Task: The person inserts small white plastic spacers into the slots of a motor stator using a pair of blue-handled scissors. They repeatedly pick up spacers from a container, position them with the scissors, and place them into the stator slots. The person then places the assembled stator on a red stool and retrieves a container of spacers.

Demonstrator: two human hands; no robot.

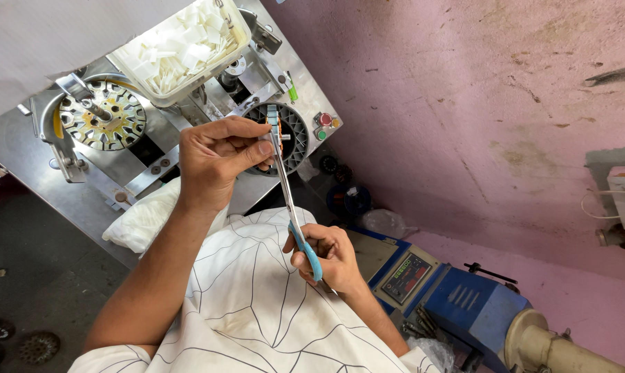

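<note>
Left grip [219, 159] pinches a strip; right hand [329, 255] holds scissors [288, 200]

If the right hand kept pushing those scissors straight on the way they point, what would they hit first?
Most likely the dark slotted ring on the metal machine. The right hand aims the scissors up at it, the tips by the left hand; depth is unclear.

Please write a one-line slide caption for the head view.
Left hand steadies a ring-shaped stator while right hand works blue-handled scissors at it.
</note>
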